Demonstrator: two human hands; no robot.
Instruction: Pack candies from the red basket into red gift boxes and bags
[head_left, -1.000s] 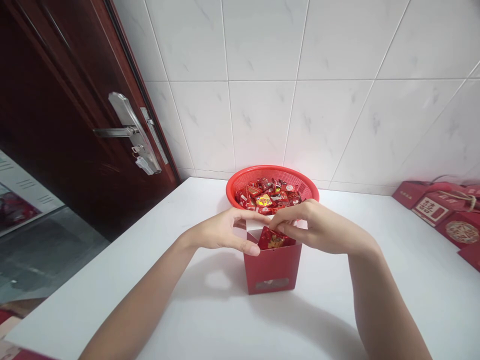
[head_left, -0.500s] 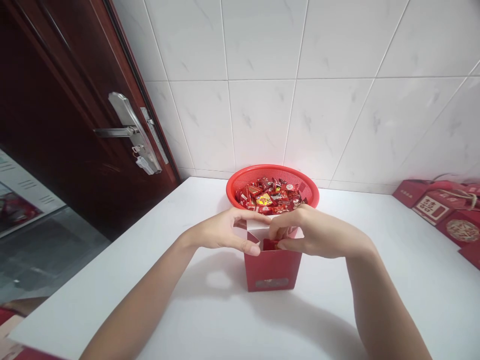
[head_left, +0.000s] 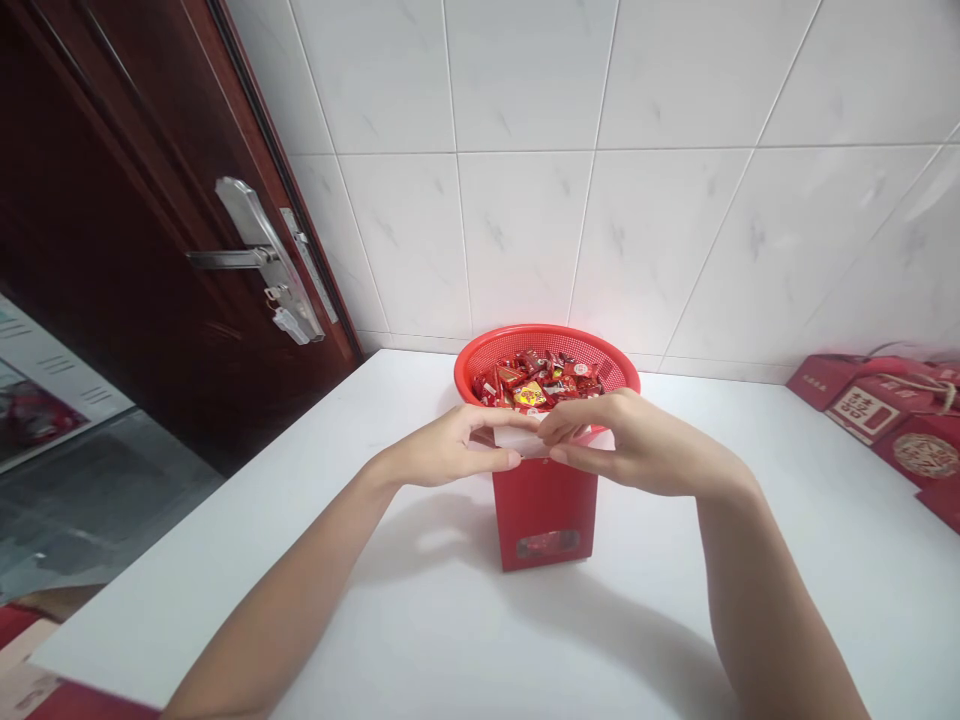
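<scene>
Red card, white on its inner face: tall open-topped box (head_left: pixel 546 505), upright on smooth white tabletop (head_left: pixel 375 640), at centre, just in front of round red plastic mesh basket (head_left: pixel 463 375)

Low on near wall of box: clear rounded window (head_left: pixel 549 543), something red visible behind it

Left hand (head_left: pixel 442 445), bare: at left of box mouth, index finger stretched across toward white upper flap (head_left: pixel 517 437), thumb straight along near rim, gap between thumb and index; cannot tell whether gripping card or only touching

Right hand (head_left: pixel 645 445), bare: at right of box mouth, fingers bent inward over the flap, thumb pointing left at near rim; fingertips of both hands close together; cannot tell whether pinching the flap or merely resting there

In basket: loose heap of small shiny red-wrapped packets (head_left: pixel 555 387), with one yellow packet (head_left: pixel 530 394) near front

Far right of tabletop: cluster of red printed card boxes (head_left: pixel 832 385), with cream label (head_left: pixel 862 412) and round pale emblem (head_left: pixel 926 455), well apart from both hands

Behind: white wall tiles (head_left: pixel 525 230) with faint grey veining

Left: dark red-brown wooden door (head_left: pixel 135 200), with silver metal lever handle (head_left: pixel 229 260)
</scene>
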